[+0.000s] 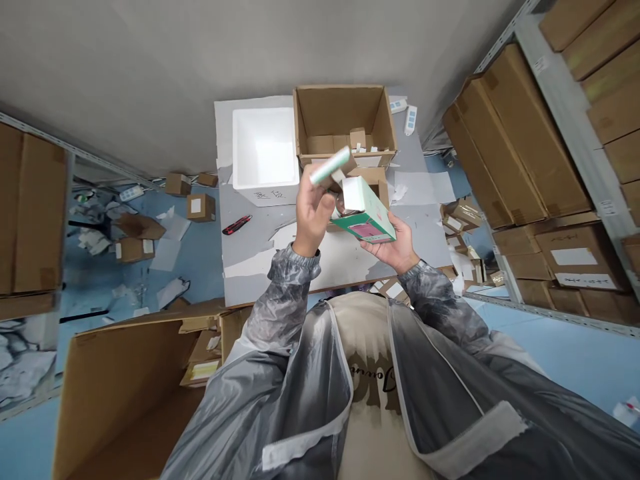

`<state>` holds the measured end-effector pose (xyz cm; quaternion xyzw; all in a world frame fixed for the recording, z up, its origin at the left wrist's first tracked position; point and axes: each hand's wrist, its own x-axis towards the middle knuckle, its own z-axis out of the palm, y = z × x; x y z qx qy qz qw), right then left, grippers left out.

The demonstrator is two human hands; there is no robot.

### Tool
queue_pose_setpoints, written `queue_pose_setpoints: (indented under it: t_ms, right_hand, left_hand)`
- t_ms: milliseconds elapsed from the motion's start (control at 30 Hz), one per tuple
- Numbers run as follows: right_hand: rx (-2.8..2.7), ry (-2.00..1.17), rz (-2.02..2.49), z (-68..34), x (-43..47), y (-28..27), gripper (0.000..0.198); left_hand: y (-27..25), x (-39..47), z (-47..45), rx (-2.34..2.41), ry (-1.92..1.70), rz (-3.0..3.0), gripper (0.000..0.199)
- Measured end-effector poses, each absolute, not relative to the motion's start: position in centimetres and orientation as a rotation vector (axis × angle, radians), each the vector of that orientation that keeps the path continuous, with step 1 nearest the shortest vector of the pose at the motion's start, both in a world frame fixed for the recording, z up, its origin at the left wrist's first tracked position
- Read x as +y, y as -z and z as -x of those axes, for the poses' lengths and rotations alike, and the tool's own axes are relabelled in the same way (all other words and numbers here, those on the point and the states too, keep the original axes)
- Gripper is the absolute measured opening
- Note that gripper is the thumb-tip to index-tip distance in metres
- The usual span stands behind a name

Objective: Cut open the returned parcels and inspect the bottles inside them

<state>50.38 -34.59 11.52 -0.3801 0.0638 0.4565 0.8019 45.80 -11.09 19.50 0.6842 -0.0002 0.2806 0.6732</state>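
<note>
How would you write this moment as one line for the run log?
right hand: holds green-white box, end open | left hand: at blurred white-green piece | table: red-black cutter, white foam box

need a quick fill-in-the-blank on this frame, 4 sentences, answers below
1. The right hand grips a box coloured white, pink and ____.
2. In the picture, the white foam box stands immediately to the ____ of the large open carton.
3. The utility knife on the table is black and ____.
4. Past the table's edge, the floor is coloured ____.

Missing words: green; left; red; blue.
</note>
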Motion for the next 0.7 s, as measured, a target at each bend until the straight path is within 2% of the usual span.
queue_pose_setpoints:
  t_ms: [167, 233, 300, 367, 433, 567, 633, 700]
  right_hand:
    - [0.288, -0.909, 0.692, -50.4, -34.7, -12.6, 0.053]
    - [0.334, -0.926, 0.647, -50.4, -34.4, -13.0, 0.047]
    - [0.333, -0.968, 0.65, -50.1, -34.0, -13.0, 0.049]
    - [0.29, -1.044, 0.728, -49.8, -33.5, -12.7, 0.059]
    - [0.222, -1.059, 0.931, -49.5, -33.1, -12.2, 0.072]
    - [-0.153, -0.602, 1.521, -50.3, -33.0, -12.1, 0.097]
    - [-0.444, -0.422, 1.651, -51.3, -33.2, -12.8, 0.123]
    - [-0.626, -0.377, 1.691, -52.1, -33.2, -13.6, 0.143]
  left_hand:
    - [-19.1, -11.1, -44.4, -0.036, -0.674, -1.715, 0.067]
    - [-18.1, -10.7, -44.5, -0.051, -0.643, -1.832, 0.066]
    - [-17.1, -10.3, -44.7, -0.098, -0.633, -1.94, 0.072]
    - [-16.3, -9.9, -45.0, -0.106, -0.662, -2.012, 0.077]
    - [-16.1, -9.8, -45.2, -0.104, -0.717, -2.054, 0.072]
    - [-17.0, -10.2, -45.2, -0.232, -0.784, -2.153, 0.058]
    - [-17.7, -10.6, -45.2, -0.346, -0.786, -2.177, 0.052]
    - [-18.5, -10.9, -45.3, -0.437, -0.786, -2.162, 0.053]
